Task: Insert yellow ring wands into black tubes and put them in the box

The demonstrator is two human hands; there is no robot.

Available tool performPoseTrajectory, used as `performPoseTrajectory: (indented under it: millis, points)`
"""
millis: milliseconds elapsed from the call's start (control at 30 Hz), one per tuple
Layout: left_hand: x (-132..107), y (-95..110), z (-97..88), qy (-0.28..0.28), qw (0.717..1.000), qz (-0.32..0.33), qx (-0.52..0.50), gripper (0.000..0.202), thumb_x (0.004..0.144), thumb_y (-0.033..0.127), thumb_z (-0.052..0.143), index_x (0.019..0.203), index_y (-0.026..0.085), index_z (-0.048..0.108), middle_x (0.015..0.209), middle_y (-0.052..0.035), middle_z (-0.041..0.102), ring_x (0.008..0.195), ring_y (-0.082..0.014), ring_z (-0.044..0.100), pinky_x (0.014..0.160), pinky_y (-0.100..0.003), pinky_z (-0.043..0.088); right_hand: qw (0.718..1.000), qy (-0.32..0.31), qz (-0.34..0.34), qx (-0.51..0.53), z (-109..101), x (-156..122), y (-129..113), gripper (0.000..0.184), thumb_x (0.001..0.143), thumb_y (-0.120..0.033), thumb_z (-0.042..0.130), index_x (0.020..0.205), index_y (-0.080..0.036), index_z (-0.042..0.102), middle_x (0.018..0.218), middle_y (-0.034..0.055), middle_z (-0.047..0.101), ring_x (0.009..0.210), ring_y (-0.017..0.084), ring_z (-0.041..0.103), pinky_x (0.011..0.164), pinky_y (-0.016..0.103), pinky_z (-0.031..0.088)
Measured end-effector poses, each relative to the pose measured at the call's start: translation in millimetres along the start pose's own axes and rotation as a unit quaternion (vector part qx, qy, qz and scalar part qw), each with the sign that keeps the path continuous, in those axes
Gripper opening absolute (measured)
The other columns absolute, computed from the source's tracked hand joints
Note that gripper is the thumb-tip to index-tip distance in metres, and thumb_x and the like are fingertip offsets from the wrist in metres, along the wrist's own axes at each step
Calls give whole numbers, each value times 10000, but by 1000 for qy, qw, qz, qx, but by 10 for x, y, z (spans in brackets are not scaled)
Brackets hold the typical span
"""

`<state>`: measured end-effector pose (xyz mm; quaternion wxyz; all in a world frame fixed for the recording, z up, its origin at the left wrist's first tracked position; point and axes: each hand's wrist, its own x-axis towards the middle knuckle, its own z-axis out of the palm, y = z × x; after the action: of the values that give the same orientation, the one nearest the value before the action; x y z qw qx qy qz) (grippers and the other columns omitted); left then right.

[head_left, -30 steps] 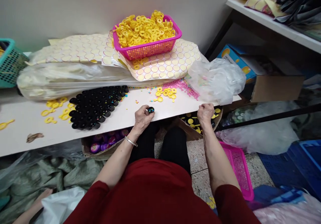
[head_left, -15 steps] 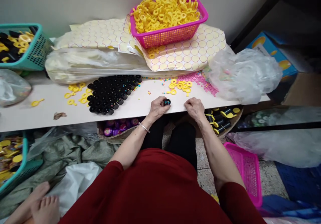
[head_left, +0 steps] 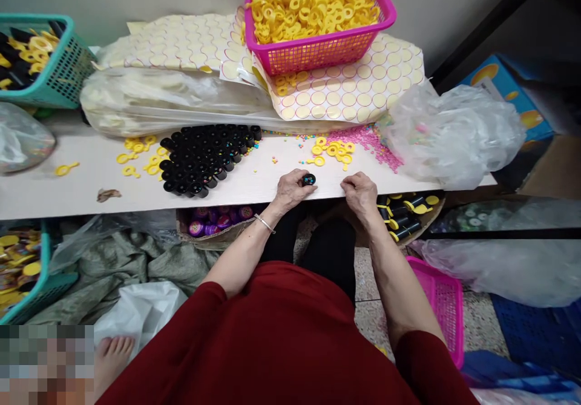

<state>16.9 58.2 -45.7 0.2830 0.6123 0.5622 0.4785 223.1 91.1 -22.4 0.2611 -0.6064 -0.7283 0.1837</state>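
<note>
My left hand (head_left: pixel 291 190) is closed round a small black cup (head_left: pixel 309 180) at the front edge of the white table (head_left: pixel 254 190). Tiny coloured beads show in the cup's open top. To its right, my right hand (head_left: pixel 360 193) rests by the same edge with its fingertips pinched together; whatever they may hold is hidden. Just beyond the hands lie loose yellow ring-ended pieces (head_left: pixel 333 149) and a spread of pink beads (head_left: pixel 379 144). On the left, many black cups (head_left: pixel 204 157) stand packed together in a block.
A pink basket (head_left: pixel 324 51) heaped with yellow pieces sits on sticker sheets (head_left: pixel 354 99) at the back. A clear plastic bag (head_left: pixel 458 138) lies right. Under the table are boxes of purple items (head_left: pixel 218 220) and black-and-yellow tubes (head_left: pixel 403 220). Someone's bare foot (head_left: pixel 113 356) shows lower left.
The camera view has shifted slightly. Both hands keep nearly the same places at the table edge, and the left still grips the black cup, which looks tilted a little differently.
</note>
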Motion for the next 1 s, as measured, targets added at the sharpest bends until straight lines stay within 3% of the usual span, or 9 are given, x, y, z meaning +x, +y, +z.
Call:
performPoseTrajectory:
  millis: [133, 267, 367, 800, 1000]
  points:
    - [-8, 22, 16, -17, 1000, 12, 3, 297, 644, 308, 750, 892, 168, 667, 783, -2, 622, 647, -99, 535, 596, -221, 420, 998, 37, -49, 32, 55, -112, -218, 130, 770, -227, 507, 731, -202, 628, 803, 58, 585, 835, 213, 534, 772, 355, 429]
    - [-26, 42, 14, -34, 999, 27, 16, 221, 679, 259, 702, 880, 172, 665, 782, 1, 628, 665, -101, 544, 614, -216, 421, 986, 25, -104, 129, 143, -168, -512, 116, 793, -259, 524, 756, -219, 626, 798, 34, 573, 798, 187, 537, 738, 329, 442]
    - [-39, 38, 12, -35, 998, 35, 45, 169, 710, 210, 630, 873, 186, 663, 778, 8, 625, 687, -107, 550, 640, -220, 426, 985, 16, -113, 128, 215, -141, -659, 113, 785, -251, 537, 731, -233, 634, 769, 24, 566, 799, 188, 526, 749, 334, 435]
    - [-45, 52, -7, -52, 995, 69, 58, 173, 722, 183, 584, 879, 187, 656, 794, -5, 626, 712, -123, 557, 653, -229, 423, 988, -51, -141, -25, 192, 20, -763, 167, 755, -207, 531, 643, -210, 655, 716, 50, 538, 761, 202, 468, 673, 335, 382]
    - [-43, 28, -2, -56, 994, 61, 67, 183, 732, 214, 592, 901, 192, 657, 811, -7, 628, 724, -126, 559, 665, -235, 425, 992, -42, -62, 99, 223, 4, -738, 119, 711, -214, 558, 650, -197, 659, 676, 10, 517, 710, 167, 509, 662, 315, 403]
